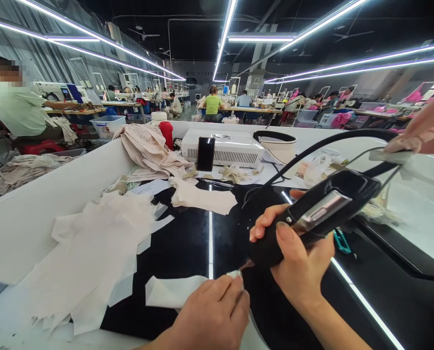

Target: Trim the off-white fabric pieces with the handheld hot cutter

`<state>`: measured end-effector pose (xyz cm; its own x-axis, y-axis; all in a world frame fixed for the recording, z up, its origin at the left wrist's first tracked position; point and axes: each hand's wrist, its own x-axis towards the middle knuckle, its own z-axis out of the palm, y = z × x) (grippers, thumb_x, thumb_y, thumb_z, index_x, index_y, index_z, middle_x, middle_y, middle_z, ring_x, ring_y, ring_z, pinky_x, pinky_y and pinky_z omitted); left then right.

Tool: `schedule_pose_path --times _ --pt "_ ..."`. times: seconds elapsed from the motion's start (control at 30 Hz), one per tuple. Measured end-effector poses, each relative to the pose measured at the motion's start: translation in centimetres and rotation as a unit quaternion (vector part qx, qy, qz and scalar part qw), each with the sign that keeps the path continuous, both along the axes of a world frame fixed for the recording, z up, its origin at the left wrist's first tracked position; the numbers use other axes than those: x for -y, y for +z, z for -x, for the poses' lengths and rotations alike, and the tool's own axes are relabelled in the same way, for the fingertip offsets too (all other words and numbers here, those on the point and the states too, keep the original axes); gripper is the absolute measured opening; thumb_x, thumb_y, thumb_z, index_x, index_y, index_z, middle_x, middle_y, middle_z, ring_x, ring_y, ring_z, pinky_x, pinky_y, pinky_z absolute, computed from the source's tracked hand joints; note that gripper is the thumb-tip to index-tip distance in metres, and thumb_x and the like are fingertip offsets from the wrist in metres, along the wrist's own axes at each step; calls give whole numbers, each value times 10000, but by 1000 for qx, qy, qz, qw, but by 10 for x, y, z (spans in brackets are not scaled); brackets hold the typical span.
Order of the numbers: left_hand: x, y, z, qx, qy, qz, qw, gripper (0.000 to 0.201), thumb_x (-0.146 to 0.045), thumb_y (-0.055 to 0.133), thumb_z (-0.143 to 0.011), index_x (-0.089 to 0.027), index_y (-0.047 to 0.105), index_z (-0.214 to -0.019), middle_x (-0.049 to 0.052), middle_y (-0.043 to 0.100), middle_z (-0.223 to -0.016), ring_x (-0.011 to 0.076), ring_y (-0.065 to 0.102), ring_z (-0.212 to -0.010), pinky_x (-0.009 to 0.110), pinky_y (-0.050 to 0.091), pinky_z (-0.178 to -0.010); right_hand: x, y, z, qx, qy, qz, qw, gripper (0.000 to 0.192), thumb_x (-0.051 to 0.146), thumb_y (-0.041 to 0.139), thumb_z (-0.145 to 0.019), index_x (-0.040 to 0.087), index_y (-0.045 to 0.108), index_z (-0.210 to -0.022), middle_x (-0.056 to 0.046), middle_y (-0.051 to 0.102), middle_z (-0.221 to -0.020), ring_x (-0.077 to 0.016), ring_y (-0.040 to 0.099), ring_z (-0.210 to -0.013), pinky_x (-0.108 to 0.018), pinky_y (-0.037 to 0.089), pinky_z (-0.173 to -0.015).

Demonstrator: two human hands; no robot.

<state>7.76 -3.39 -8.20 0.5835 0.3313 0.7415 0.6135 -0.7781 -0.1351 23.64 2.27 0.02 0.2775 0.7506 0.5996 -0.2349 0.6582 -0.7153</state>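
My right hand [300, 265] is wrapped round a black corded handheld tool [322, 204] with a metal plate and a button on its side. The tool tilts down to the left, and its narrow tip sits close to my left fingertips. My left hand [217, 311] is closed on a cream fabric piece [176, 290] on the black tabletop [188, 243], fingers bent and pressed together at its edge. The thumb is hidden. From the tool's rear, a thick black cable [312, 143] arcs over to the left.
Another person's hand [421, 126] reaches in at upper right beside the cable. Pale cut fabric pieces [100, 238] are heaped at left. Behind stand a white vented box [231, 146], a phone [205, 153] and more fabric [144, 146]. A teal cutter [341, 241] lies at right.
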Motion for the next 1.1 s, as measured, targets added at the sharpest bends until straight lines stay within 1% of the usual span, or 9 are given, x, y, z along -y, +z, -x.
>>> schedule_pose_path --times 0.13,0.27,0.43,0.67,0.9,1.0,1.1 --pt "-1 0 -1 12 1 -8 1000 320 -102 469 -1157 -80 775 -1069 109 853 -1059 213 815 -877 291 666 -683 1 2 3 -15 10 -9 1000 320 351 892 -971 303 676 -1202 53 741 -850 -151 698 -595 -305 651 -547" --pt "-1 0 -2 12 0 -13 1000 306 -86 475 -1149 -70 768 -1065 119 852 -1043 218 817 -857 297 663 -657 1 0 6 -10 19 -13 1000 317 368 903 -964 295 672 -1168 48 751 -843 -158 700 -588 -307 635 -534" --pt "0 -1 0 9 2 -8 1000 305 -101 470 -1156 -72 765 -1082 121 851 -1056 220 817 -853 296 656 -657 1 -1 7 -15 16 -17 1000 324 374 909 -959 287 674 -1165 48 748 -837 -161 696 -576 -315 644 -522" --pt "1 0 -1 3 8 -5 1000 339 -118 441 -1177 -72 765 -1088 115 852 -1051 215 810 -857 299 656 -657 1 -3 7 -16 31 -25 999 313 359 897 -978 296 669 -1182 45 754 -855 -147 699 -609 -285 642 -547" --pt "0 -2 -1 -2 13 -5 1000 325 -92 446 -1156 -78 762 -1079 108 852 -1040 214 807 -837 304 639 -634 0 -8 8 -11 22 -15 1000 297 332 875 -995 313 673 -1213 46 745 -867 -135 676 -621 -282 640 -578" --pt "0 -2 0 -11 11 9 1000 308 -74 453 -1139 -74 759 -1105 109 850 -1062 214 808 -858 300 637 -649 0 -6 7 -12 28 -23 999 303 351 893 -984 302 694 -1208 44 745 -860 -137 684 -617 -279 637 -566" --pt "1 0 2 -22 2 21 1000 258 -77 500 -1125 -83 758 -1131 104 849 -1116 219 805 -892 305 646 -696 2 1 3 -6 29 -26 999 312 356 906 -978 293 719 -1218 42 747 -859 -141 700 -616 -279 644 -560"
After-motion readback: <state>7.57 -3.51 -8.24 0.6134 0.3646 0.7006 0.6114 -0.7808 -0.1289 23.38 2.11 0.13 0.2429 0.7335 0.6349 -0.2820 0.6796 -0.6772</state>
